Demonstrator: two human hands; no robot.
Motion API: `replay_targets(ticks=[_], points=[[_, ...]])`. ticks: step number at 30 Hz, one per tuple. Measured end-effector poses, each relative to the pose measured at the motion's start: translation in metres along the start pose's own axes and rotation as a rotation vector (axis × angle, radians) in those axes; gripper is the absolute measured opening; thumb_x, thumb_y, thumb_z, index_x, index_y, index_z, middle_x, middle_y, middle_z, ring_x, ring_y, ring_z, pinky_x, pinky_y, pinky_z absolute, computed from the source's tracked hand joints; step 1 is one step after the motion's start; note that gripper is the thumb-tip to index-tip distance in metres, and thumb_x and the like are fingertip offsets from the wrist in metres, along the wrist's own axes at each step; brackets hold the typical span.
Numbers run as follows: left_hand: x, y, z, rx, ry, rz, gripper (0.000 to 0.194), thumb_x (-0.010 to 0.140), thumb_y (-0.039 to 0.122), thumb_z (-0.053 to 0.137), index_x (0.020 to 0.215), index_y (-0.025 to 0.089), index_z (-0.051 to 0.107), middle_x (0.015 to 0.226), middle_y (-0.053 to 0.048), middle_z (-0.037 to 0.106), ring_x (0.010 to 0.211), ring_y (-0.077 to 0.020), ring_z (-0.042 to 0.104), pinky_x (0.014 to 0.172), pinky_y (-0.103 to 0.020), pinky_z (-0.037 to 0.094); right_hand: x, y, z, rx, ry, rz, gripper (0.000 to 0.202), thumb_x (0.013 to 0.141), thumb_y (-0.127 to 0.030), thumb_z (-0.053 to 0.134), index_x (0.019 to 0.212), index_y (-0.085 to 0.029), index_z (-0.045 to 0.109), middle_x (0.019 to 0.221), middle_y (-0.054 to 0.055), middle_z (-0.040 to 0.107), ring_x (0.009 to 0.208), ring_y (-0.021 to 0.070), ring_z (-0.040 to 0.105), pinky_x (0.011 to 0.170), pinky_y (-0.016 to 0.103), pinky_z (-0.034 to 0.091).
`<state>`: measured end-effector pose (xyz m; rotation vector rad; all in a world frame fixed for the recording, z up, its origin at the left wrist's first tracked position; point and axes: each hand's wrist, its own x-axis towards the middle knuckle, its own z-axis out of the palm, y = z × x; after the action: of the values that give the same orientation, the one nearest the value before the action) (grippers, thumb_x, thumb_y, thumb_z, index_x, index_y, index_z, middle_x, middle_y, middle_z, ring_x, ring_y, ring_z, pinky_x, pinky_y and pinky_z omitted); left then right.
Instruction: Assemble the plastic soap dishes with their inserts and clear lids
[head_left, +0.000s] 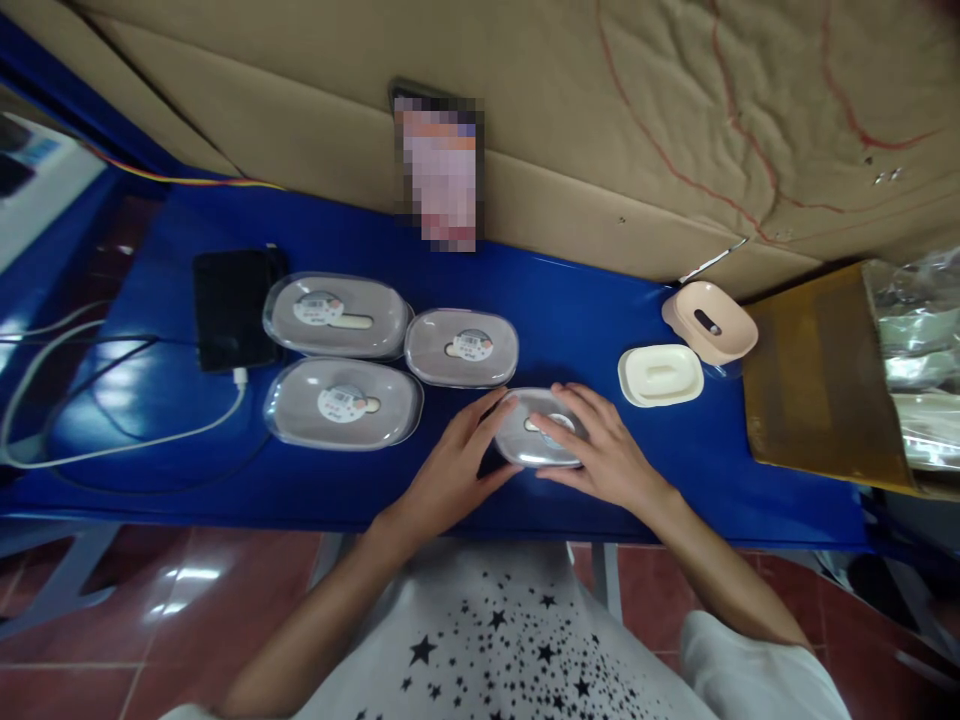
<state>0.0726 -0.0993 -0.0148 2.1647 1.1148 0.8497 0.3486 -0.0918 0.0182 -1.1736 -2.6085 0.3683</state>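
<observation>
An oval container with a clear lid and a round label (pixel 517 428) lies on the blue table between my two hands. My left hand (pixel 469 455) grips its left end, fingers at the far edge and thumb at the near edge. At its right end is my right hand (pixel 600 445), with fingers over the lid and the label. Just beyond sits a similar lidded container (pixel 461 348). Two larger-looking ones, a far one (pixel 337 316) and a near one (pixel 345 403), lie to the left.
A cream lid (pixel 660 375) and a pinkish container (pixel 712 322) lie right, beside a cardboard box (pixel 817 380) of wrapped items. A black device (pixel 234 308) with a white cable is left. A blurred-out phone-like object (pixel 442 170) leans on the cardboard behind.
</observation>
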Motion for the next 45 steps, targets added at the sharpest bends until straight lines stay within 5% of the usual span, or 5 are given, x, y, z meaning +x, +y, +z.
replay_targets(ticks=[9, 17, 22, 34, 45], points=[[-0.037, 0.028, -0.004, 0.312, 0.179, 0.244, 0.046, 0.094, 0.012, 0.078, 0.135, 0.029, 0.067, 0.145, -0.008, 0.067, 0.132, -0.028, 0.066, 0.117, -0.049, 0.054, 0.022, -0.011, 0.001, 0.294, 0.094, 0.011, 0.059, 0.103, -0.045, 0.059, 0.156, -0.025, 0.043, 0.174, 0.016, 0.038, 0.167, 0.0333, 0.029, 0.131, 0.063, 0.037], [-0.008, 0.038, -0.001, 0.393, 0.229, 0.129, 0.039, 0.097, 0.013, 0.076, 0.135, 0.018, 0.069, 0.143, -0.018, 0.069, 0.14, -0.0343, 0.064, 0.125, -0.057, 0.043, -0.023, 0.03, -0.02, -0.149, 0.199, 0.555, 0.054, 0.113, -0.047, 0.048, 0.16, -0.022, 0.05, 0.163, 0.02, 0.054, 0.157, 0.0407, 0.045, 0.125, 0.068, 0.04], [0.005, 0.059, 0.02, 0.221, -0.006, 0.403, 0.045, 0.103, 0.017, 0.067, 0.147, 0.017, 0.062, 0.153, -0.018, 0.064, 0.149, -0.0311, 0.057, 0.122, -0.048, 0.052, -0.034, 0.025, -0.034, -0.017, 0.276, 0.416, 0.047, 0.115, -0.035, 0.041, 0.16, -0.029, 0.051, 0.162, 0.011, 0.06, 0.151, 0.0293, 0.055, 0.123, 0.053, 0.048], [0.011, 0.04, 0.037, 0.246, -0.106, 0.229, 0.011, 0.106, 0.018, 0.064, 0.114, 0.013, 0.069, 0.153, -0.024, 0.058, 0.154, -0.0386, 0.053, 0.122, -0.051, 0.056, -0.06, 0.164, -0.066, -0.423, 0.342, 0.643, 0.042, 0.11, -0.041, 0.054, 0.142, -0.02, 0.07, 0.147, 0.018, 0.071, 0.139, 0.0379, 0.062, 0.116, 0.06, 0.046], [0.017, 0.034, 0.029, 0.201, 0.0, 0.038, 0.056, 0.107, 0.012, 0.059, 0.16, 0.024, 0.043, 0.167, -0.019, 0.05, 0.152, -0.0338, 0.056, 0.114, -0.049, 0.062, -0.058, 0.01, -0.018, -0.022, 0.318, 0.14, 0.063, 0.104, -0.013, 0.067, 0.161, -0.036, 0.053, 0.137, 0.001, 0.079, 0.135, 0.0254, 0.07, 0.115, 0.051, 0.053]])
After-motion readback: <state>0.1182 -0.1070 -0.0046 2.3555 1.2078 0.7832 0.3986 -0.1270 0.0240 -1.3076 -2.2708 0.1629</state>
